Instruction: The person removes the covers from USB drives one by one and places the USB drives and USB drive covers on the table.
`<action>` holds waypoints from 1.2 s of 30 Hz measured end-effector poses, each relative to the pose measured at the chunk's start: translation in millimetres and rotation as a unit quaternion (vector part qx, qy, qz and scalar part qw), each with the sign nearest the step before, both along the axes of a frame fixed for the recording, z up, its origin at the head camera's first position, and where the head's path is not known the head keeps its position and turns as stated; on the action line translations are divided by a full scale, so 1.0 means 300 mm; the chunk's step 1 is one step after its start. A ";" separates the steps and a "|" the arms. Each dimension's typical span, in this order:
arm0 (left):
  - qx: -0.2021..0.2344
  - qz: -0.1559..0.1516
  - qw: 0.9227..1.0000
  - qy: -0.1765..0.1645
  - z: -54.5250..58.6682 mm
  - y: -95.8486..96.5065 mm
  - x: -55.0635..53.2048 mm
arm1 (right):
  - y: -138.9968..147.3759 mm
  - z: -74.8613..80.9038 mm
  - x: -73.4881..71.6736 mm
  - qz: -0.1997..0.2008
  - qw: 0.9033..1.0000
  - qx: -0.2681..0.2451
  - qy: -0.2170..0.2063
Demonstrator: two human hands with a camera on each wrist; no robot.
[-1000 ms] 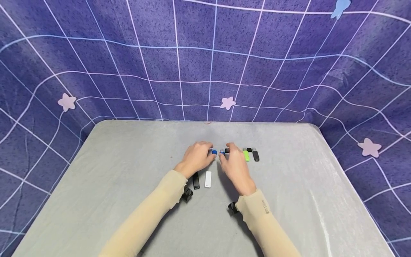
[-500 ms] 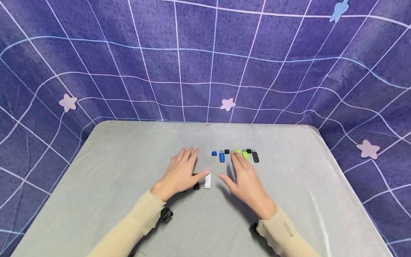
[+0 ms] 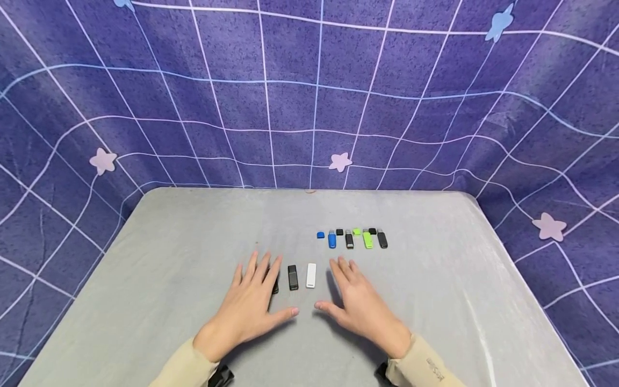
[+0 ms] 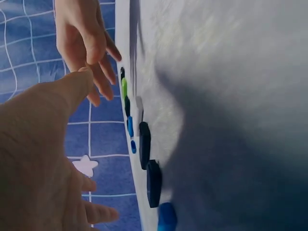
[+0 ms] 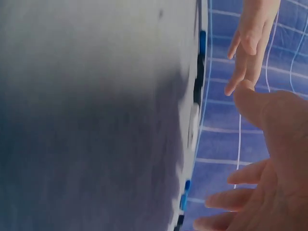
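Fingers spread and holding nothing, a left hand [image 3: 244, 312] and right hand [image 3: 361, 309] hover above a table [image 3: 435, 312] covered in soft grey cloth. Between them, midway between its side edges, lies a glossy white rectangular flash drive [image 3: 311, 275], with a matte black rectangular flash drive [image 3: 293, 277], seamed across its body, beside it. A second black flash drive [image 3: 275, 286] shows partly beneath the left hand; in the left wrist view, a rounded blue plastic piece [image 4: 167, 216] sits past it. Closer to the table's far edge, right of centre, four slim drives bare their metal plugs: a blue plastic drive [image 3: 332, 239], a black-bodied drive [image 3: 350, 241], a lime-green drive [image 3: 368, 241] and a dark charcoal drive [image 3: 382, 239], each with a stubby, colour-matched cap just left of it. Pieces this small likely call for a thumb-and-fingertip pinch across the long sides, the other hand steadying; smooth plastic could slip, and dragging might ruck the cloth, so a straight lift looks safer.
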State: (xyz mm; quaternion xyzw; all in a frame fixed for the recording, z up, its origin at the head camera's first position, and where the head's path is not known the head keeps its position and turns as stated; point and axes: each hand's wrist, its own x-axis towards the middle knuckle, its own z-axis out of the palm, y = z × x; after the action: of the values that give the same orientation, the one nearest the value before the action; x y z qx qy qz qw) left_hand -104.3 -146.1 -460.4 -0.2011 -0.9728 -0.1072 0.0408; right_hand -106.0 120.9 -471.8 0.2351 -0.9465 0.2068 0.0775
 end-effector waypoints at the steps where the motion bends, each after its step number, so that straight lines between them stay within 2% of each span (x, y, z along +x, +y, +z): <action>1: -0.002 0.000 1.000 -0.001 -0.002 -0.009 0.013 | -0.010 -0.001 0.001 0.009 1.000 -0.005 -0.014; 8: -0.010 0.016 1.000 -0.018 -0.017 -0.070 0.075 | -0.075 -0.007 0.005 0.047 0.997 -0.005 -0.065; 13: -0.019 0.035 0.999 -0.031 -0.022 -0.109 0.100 | -0.115 -0.010 -0.003 0.070 0.994 0.008 -0.079; 19: -0.020 0.052 0.998 -0.034 -0.011 -0.152 0.113 | -0.151 -0.004 -0.018 0.069 0.993 0.023 -0.089; 22: -0.021 0.062 0.997 -0.035 -0.008 -0.169 0.114 | -0.160 -0.003 -0.027 0.073 0.994 0.027 -0.076; 29: -0.013 0.074 0.996 -0.053 -0.013 -0.180 0.120 | -0.170 -0.008 -0.055 0.069 0.997 0.014 0.027; 36: -0.011 0.078 0.996 -0.048 -0.011 -0.181 0.126 | -0.179 -0.001 -0.054 0.059 0.998 0.006 0.020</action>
State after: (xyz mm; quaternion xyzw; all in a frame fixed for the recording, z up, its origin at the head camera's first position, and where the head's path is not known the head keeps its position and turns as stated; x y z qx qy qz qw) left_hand -66.5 -200.2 -463.6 -0.1199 -0.9875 -0.1025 -0.0001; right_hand -122.1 67.3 -472.2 0.2946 -0.9307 0.2006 0.0824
